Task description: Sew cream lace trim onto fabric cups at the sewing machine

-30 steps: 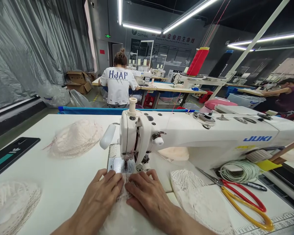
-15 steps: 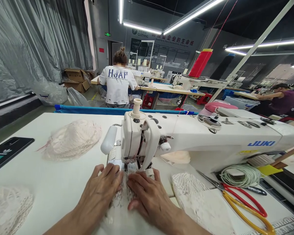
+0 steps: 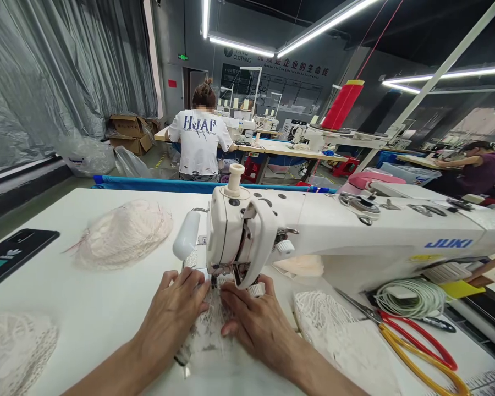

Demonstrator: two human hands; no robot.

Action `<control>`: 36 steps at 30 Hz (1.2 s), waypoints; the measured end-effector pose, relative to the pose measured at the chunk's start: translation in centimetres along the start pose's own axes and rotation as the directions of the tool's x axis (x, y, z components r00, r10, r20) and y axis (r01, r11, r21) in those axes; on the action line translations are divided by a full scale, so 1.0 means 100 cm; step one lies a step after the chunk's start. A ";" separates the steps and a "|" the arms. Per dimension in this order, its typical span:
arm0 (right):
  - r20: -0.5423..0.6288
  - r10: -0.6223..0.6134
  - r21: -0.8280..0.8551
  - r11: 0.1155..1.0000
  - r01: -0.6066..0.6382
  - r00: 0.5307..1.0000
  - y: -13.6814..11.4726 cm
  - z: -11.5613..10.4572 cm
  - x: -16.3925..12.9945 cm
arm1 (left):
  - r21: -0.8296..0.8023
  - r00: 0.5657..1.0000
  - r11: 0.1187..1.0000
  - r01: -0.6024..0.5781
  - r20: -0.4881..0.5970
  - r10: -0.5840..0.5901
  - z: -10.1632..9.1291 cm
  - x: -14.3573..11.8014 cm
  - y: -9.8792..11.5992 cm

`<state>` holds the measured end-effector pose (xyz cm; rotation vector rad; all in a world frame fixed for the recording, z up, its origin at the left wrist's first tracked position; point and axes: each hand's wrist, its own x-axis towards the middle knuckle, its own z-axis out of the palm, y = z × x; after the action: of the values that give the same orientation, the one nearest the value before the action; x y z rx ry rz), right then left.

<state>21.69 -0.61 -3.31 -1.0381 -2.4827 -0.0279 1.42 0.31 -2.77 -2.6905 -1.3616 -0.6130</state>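
Note:
A strip of white lace fabric (image 3: 209, 330) runs under the presser foot (image 3: 214, 281) of a white sewing machine (image 3: 334, 220) and lies toward me on the table. At the left of the foot, my left hand (image 3: 174, 311) has its bent fingers pressed together on the lace. My right hand (image 3: 253, 319) grips the lace from the other side, its fingers close together and partly behind the machine's guard, its thumb lower down. A dark spot shows at the lace's lower left edge. The needle is hard to make out.
Lace pieces lie at the left (image 3: 124, 234), at the near left (image 3: 18, 352) and right of my hand (image 3: 334, 324). Scissors (image 3: 421, 346) and a coil of cord (image 3: 410, 297) lie at the right. A phone (image 3: 20, 253) lies far left. A co-worker (image 3: 200, 137) sits ahead.
The view has shifted slightly, moving the machine a little right in the picture. Both hands stay beside the presser foot; more of the lace shows between them, with its dark lower left edge in sight.

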 end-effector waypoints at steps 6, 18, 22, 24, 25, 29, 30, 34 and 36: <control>0.092 -0.037 0.016 0.999 0.036 0.995 0.003 -0.012 0.002 | 0.055 1.000 0.998 -0.002 -0.014 0.003 -0.005 0.001 0.001; 0.103 -0.269 0.161 0.954 0.251 0.957 -0.020 -0.029 -0.012 | -0.183 0.960 0.943 -0.279 -0.091 0.266 -0.026 -0.032 0.038; 0.059 -0.258 0.059 0.965 0.255 0.964 -0.023 -0.025 -0.014 | -0.070 0.934 0.945 -0.320 -0.188 0.303 -0.022 -0.030 0.039; 0.025 -0.260 0.052 0.965 0.258 0.965 -0.022 -0.024 -0.015 | -0.082 0.942 0.951 -0.298 -0.187 0.279 -0.022 -0.030 0.038; 0.006 -0.263 0.062 0.963 0.262 0.965 -0.022 -0.024 -0.015 | -0.082 0.945 0.954 -0.289 -0.184 0.270 -0.021 -0.031 0.037; -0.059 -0.240 0.088 0.966 0.244 0.969 -0.019 -0.023 -0.015 | -0.007 0.959 0.973 -0.230 -0.170 0.226 -0.022 -0.031 0.037; -0.067 -0.225 0.086 0.969 0.230 0.972 -0.019 -0.022 -0.014 | 0.011 0.964 0.978 -0.208 -0.168 0.206 -0.022 -0.030 0.038; -0.045 -0.188 0.102 0.976 0.192 0.981 -0.020 -0.020 -0.014 | 0.013 0.984 0.990 -0.138 -0.114 0.138 -0.021 -0.029 0.041; -0.020 -0.178 0.126 0.976 0.179 0.984 -0.020 -0.020 -0.014 | -0.021 0.990 0.994 -0.111 -0.086 0.109 -0.021 -0.030 0.043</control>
<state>21.94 -3.38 -1.81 -0.7591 -2.5262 0.0693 2.56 -5.08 -1.47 -2.7031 -1.1846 -0.7292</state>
